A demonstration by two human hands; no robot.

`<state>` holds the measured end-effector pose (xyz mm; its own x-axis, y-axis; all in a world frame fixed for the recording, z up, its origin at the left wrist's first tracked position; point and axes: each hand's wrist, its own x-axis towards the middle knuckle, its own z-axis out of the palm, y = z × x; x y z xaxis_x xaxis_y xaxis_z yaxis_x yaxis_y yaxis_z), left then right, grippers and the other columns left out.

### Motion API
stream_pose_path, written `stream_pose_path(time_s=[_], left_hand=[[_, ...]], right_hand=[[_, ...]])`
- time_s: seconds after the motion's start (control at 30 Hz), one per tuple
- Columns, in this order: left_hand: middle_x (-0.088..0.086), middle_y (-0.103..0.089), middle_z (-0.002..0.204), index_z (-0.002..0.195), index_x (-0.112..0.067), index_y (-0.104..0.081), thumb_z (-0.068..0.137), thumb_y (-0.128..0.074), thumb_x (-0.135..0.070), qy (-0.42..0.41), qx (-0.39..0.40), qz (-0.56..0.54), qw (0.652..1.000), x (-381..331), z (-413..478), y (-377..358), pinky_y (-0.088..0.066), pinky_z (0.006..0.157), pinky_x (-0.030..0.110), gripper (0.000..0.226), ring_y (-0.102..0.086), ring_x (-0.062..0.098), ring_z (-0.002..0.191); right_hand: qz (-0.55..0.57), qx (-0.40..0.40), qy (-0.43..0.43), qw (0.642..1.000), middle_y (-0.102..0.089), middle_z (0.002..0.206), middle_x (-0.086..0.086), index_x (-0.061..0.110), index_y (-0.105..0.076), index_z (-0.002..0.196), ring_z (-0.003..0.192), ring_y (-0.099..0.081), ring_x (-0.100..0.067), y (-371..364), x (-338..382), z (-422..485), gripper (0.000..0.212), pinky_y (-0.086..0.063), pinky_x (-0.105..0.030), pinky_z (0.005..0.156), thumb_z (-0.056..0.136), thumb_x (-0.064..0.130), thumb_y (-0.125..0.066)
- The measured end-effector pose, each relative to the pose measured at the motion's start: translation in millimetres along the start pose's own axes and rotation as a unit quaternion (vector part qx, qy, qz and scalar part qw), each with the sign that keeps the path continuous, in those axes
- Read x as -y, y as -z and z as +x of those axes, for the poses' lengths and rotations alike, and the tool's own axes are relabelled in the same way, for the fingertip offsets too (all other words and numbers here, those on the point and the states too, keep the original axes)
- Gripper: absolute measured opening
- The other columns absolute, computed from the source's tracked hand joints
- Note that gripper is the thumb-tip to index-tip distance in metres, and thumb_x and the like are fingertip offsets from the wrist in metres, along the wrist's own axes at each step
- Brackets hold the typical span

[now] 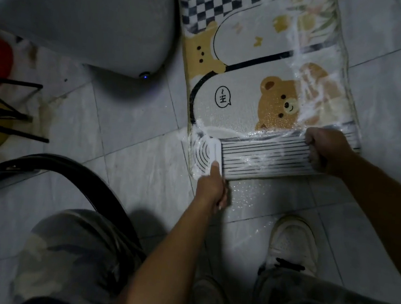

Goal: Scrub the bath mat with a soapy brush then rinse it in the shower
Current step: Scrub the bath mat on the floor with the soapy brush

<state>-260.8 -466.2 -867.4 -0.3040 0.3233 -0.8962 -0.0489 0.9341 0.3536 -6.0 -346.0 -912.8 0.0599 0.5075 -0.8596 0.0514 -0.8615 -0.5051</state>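
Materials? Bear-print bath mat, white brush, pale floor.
Bear-print bath mat: probably soft printed textile with a matte face. Wet glints speckle the bear, and its edge gives where the right hand grips it. White brush, held by the left hand: likely smooth plastic. Pale floor: streaked ceramic or stone-look tiles with visible grout lines.

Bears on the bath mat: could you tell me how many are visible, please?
2. One bear is mid-mat beside the Hi bubble; the other bear peeks in at the bath mat's left edge. Foam on the right may hide a third.
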Motion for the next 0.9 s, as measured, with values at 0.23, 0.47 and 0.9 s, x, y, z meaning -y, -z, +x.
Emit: stream_pose_path(time_s=[0.23, 0.47, 0.9], left_hand=[[0.007, -0.057, 0.059, 0.076, -0.01, -0.059, 0.104, -0.03, -0.064, 0.022, -0.031, 0.054, 0.998, 40, -26, -8, -0.043, 0.05, 0.024, 0.068, -0.053, 0.018, 0.048], [0.0, -0.048, 0.051, 0.07, -0.015, -0.056, 0.105, -0.032, -0.061, 0.002, 0.0, 0.005, 1.0, 20, -20, -5, -0.035, 0.039, 0.021, 0.062, -0.041, 0.014, 0.04], [0.003, -0.052, 0.055, 0.072, -0.014, -0.058, 0.104, -0.034, -0.063, 0.016, 0.038, -0.014, 0.999, 19, -17, -18, -0.039, 0.043, 0.024, 0.063, -0.045, 0.017, 0.043]], right_hand=[[0.001, -0.005, 0.009, 1.0, -0.033, 0.04, 0.0, 0.019, -0.042, 0.059, 0.028, -0.031, -0.016, 0, 0, 1, 0.025, -0.031, -0.018, 0.036, 0.079, 0.007, -0.051], [0.007, -0.011, 0.01, 1.0, -0.032, 0.04, -0.002, 0.018, -0.043, 0.06, 0.028, -0.029, -0.016, -1, -1, 2, 0.024, -0.028, -0.017, 0.04, 0.078, 0.005, -0.051], [0.002, -0.02, 0.005, 1.0, -0.036, 0.054, -0.007, 0.018, -0.048, 0.063, 0.032, -0.035, -0.018, 0, -1, 3, 0.019, -0.03, -0.018, 0.036, 0.077, 0.007, -0.055]])
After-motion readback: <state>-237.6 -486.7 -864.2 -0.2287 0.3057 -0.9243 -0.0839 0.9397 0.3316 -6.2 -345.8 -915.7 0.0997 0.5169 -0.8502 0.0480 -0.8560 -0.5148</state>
